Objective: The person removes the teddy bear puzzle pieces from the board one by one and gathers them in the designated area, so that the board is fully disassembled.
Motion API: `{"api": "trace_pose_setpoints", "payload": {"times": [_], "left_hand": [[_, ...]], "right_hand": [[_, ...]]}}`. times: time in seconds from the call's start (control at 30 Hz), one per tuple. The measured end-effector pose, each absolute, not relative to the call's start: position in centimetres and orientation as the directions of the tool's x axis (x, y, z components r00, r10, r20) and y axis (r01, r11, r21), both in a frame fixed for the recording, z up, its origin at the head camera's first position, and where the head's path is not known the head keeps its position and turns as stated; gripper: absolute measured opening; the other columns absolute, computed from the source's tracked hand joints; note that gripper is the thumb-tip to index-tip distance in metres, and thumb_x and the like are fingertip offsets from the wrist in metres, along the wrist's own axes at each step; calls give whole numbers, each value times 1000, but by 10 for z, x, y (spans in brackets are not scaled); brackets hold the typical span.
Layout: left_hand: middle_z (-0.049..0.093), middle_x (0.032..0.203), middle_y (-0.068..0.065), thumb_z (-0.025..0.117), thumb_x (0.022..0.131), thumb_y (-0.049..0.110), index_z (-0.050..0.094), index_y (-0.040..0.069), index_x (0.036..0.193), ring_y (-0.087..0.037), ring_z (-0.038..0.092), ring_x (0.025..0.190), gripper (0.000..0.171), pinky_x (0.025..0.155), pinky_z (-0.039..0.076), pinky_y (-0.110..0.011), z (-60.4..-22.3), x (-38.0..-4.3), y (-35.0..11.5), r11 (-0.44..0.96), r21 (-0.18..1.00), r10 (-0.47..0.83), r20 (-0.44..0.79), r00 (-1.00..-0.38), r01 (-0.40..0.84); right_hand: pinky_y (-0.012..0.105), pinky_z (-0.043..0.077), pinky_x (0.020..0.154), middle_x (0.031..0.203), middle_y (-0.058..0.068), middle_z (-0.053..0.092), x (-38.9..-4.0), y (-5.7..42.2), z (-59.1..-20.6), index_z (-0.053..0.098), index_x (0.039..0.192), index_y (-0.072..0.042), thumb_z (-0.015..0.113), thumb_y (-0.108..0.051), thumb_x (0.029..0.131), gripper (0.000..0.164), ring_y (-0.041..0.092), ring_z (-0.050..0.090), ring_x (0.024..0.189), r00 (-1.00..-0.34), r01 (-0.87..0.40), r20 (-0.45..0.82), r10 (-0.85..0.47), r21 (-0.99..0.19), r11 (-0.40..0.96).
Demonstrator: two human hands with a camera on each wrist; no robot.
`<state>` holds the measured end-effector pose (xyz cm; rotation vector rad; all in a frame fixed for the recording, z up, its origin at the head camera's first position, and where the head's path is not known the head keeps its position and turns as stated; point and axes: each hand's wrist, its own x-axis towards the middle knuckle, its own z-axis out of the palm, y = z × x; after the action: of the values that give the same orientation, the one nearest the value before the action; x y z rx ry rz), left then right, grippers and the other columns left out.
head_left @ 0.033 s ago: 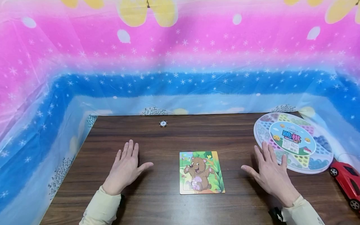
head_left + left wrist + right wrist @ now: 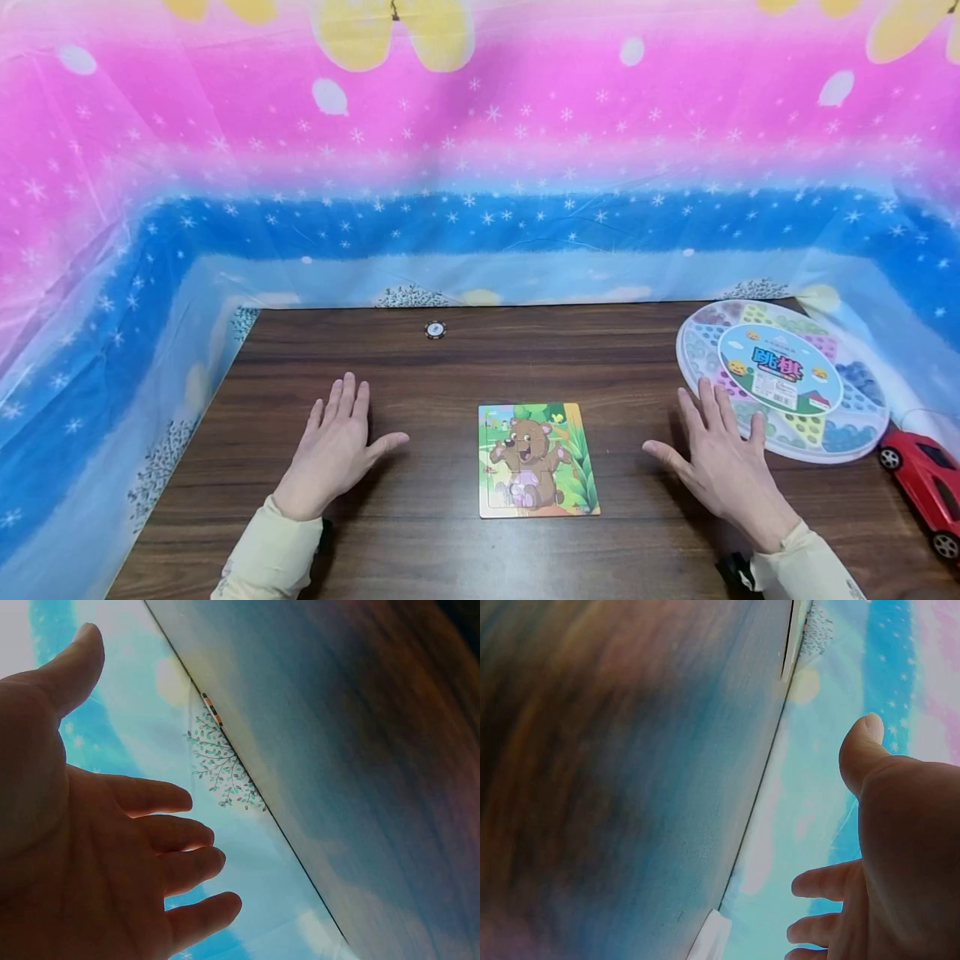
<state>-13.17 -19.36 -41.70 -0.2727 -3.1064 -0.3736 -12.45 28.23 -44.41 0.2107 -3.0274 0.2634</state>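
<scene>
A square picture puzzle (image 2: 538,460) with a cartoon bear lies flat on the dark wooden table (image 2: 420,550), between the two hands. To its left, my left hand (image 2: 330,454) is held palm down with fingers straight and thumb spread, gripping nothing. On the puzzle's other side is my right hand (image 2: 723,467), also flat and spread. Its fingertips overlap the near left edge of a round Chinese checkers box (image 2: 862,425) in the head view; whether they touch it I cannot tell. The left wrist view shows the bare left palm (image 2: 97,862), and the right wrist view the bare right palm (image 2: 915,847).
Toward the table's back edge lies a small black-and-white poker chip (image 2: 436,330). A red toy car (image 2: 926,492) stands at the far right, beside the checkers box. Pink and blue patterned cloth (image 2: 480,225) hangs behind the table and along both sides.
</scene>
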Motion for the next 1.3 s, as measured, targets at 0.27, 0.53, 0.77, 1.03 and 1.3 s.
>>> {"api": "trace_pose_setpoints", "payload": {"times": [0.27, 0.53, 0.77, 1.03, 1.3], "left_hand": [[14, 156, -30, 55, 92, 58, 26, -10, 149, -44, 13, 144, 93, 112, 14, -62, -413, -130, -185, 954, 232, 196, -12, -980, 188], [10, 159, -21, 61, 83, 66, 23, -6, 151, -34, 9, 147, 106, 116, 11, -54, -401, -133, -132, 907, 284, 373, -193, -908, 312], [10, 160, -19, 70, 74, 66, 21, -4, 152, -31, 9, 148, 116, 116, 15, -52, -409, -140, -104, 886, 302, 435, -275, -858, 353], [13, 160, -20, 77, 68, 64, 23, -4, 152, -33, 14, 147, 121, 113, 20, -56, -421, -141, -98, 881, 316, 441, -281, -852, 352], [12, 160, -19, 76, 70, 63, 20, 1, 154, -33, 13, 147, 119, 112, 22, -57, -427, -145, -89, 874, 309, 464, -304, -832, 375]], "right_hand": [[77, -6, 99, 158, 28, 8, -126, 278, -441, 28, 151, 3, 48, -66, 91, 93, 46, 7, 144, -982, -170, 110, -153, -161, 972], [71, 12, 105, 155, 26, 22, -137, 239, -433, 36, 149, -1, 55, -62, 90, 87, 44, 17, 143, -940, -316, 185, -285, -170, 933], [65, 21, 107, 154, 22, 27, -140, 196, -432, 40, 147, -4, 62, -55, 89, 81, 43, 24, 141, -891, -440, 212, -401, -188, 878], [61, 30, 105, 150, 19, 36, -142, 148, -435, 46, 144, -7, 64, -51, 90, 72, 37, 31, 139, -832, -554, 183, -523, -232, 800], [57, 38, 100, 143, 16, 44, -151, 135, -435, 52, 140, -8, 64, -48, 91, 65, 32, 41, 131, -828, -561, 176, -532, -269, 783]]}}
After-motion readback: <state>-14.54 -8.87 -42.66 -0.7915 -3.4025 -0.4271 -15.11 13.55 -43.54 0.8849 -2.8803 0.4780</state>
